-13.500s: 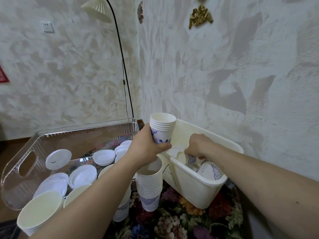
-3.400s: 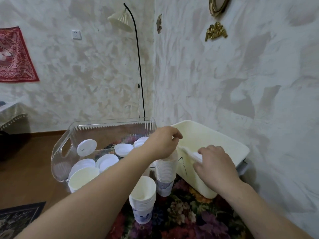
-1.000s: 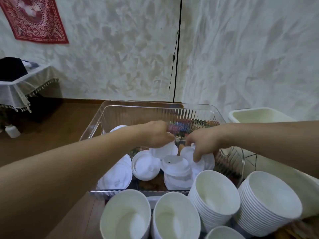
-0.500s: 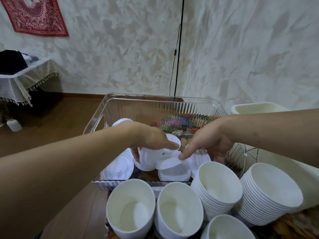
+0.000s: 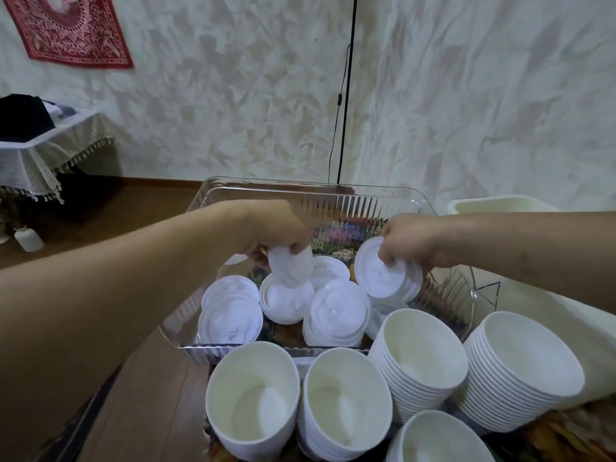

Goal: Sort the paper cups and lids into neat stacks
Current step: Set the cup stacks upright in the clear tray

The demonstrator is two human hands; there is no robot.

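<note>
head view, close above, facing forward and down

Red wall hanging [image 5: 71, 30], black lamp pole [image 5: 346, 88], lace-covered side table [image 5: 43, 151], small white bottle [image 5: 29, 239]

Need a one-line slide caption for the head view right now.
Both hands lift white lids, left hand one lid, right hand a small stack, from the clear tray behind stacked paper cups.

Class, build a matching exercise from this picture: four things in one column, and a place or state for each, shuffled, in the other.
1. left hand
2. right hand
3. wall cloth
4. cream bin

A. far right, beside the clear tray
B. red, hanging top left
C. holds a small stack of lids
D. pinches one bent lid

Pairs: 1-D, 2-C, 3-B, 4-A
</note>
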